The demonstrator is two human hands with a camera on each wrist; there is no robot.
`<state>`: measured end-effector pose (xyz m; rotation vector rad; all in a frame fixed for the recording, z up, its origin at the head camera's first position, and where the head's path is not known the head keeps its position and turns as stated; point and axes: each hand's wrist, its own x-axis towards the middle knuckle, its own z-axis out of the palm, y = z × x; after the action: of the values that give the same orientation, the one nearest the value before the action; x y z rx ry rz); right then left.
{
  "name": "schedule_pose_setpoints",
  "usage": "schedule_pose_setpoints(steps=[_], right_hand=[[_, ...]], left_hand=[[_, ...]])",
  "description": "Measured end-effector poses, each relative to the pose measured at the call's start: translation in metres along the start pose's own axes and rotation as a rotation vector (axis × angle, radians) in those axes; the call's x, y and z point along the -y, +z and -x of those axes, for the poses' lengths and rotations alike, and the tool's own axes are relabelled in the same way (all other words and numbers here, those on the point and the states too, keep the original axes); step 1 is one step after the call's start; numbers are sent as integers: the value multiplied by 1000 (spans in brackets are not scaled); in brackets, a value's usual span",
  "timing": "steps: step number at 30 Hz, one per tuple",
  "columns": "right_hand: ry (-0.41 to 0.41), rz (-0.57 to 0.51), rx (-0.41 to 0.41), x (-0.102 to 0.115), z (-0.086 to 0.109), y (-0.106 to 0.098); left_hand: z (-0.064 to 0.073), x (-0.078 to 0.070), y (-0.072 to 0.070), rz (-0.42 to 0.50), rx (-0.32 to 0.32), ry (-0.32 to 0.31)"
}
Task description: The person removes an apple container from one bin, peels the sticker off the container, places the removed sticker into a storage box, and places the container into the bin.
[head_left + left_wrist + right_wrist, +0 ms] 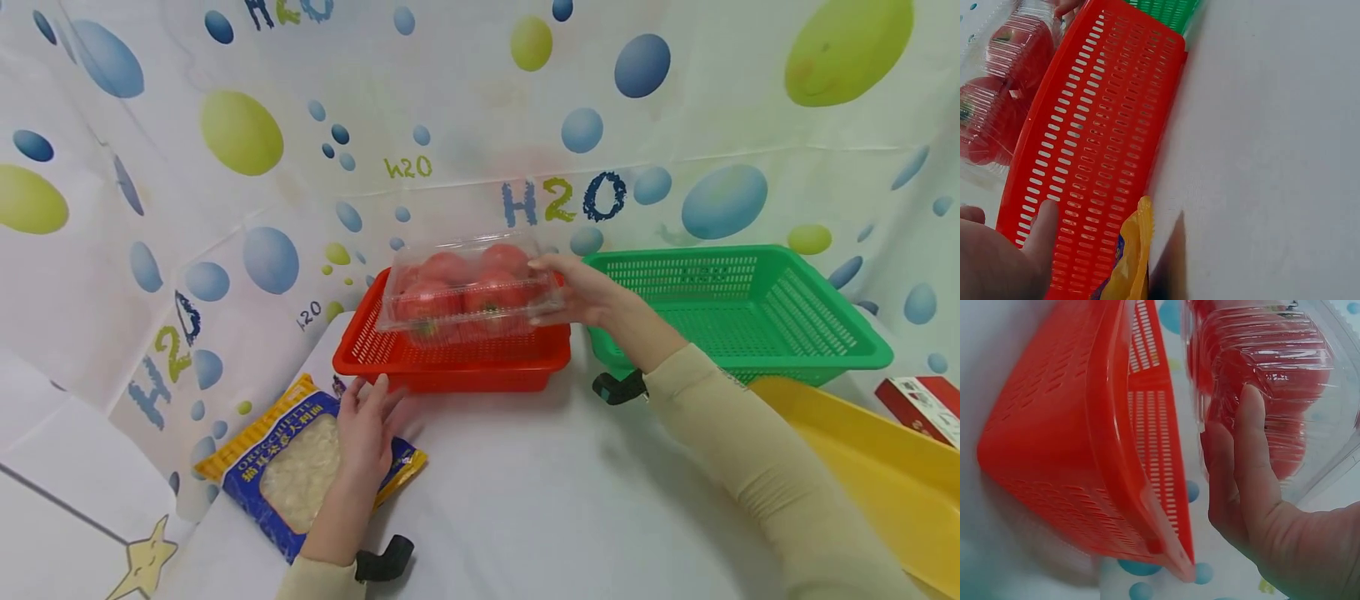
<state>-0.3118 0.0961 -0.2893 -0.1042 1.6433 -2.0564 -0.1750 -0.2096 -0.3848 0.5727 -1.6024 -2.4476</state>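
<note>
My right hand (573, 292) grips the right end of a clear plastic box of tomatoes (465, 292). The box is tilted above the red basket (450, 381), and several red tomatoes show through its lid. In the right wrist view, fingers (1252, 437) lie against the ribbed side of the clear box. My left hand (365, 429) holds nothing; its fingers are spread just in front of the basket's near left side. Beneath that hand and forearm lies a blue and yellow bag of orecchiette pasta (300, 467), partly hidden by them.
A green basket (750, 367) stands right of the red one, against the patterned curtain (480, 100). At the right are a yellow tray (862, 458), partly behind my right forearm, and a red and white box (926, 408). White cloth (517, 492) covers the table.
</note>
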Motion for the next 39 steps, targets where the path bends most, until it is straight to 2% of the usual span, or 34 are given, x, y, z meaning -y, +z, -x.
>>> schedule_pose_setpoints(steps=[3, 9, 14, 17, 24, 31, 39], right_hand=[[10, 3, -20, 0, -8, 1], [18, 26, -30, 3, -24, 3], [33, 6, -31, 0, -36, 4], [36, 8, -12, -1, -43, 8], [59, 16, -3, -2, -62, 12], [83, 46, -2, -4, -75, 14], [173, 106, 8, -11, -91, 21]], left_hand=[[-5, 0, 4, 86, -56, 12], [-13, 3, 12, 321, -137, 35], [-17, 5, 19, 425, -200, 55], [-19, 6, 21, 487, -214, 62], [-20, 7, 22, 549, -197, 70], [-19, 9, 25, 590, -186, 39], [-21, 5, 27, 604, -196, 16]])
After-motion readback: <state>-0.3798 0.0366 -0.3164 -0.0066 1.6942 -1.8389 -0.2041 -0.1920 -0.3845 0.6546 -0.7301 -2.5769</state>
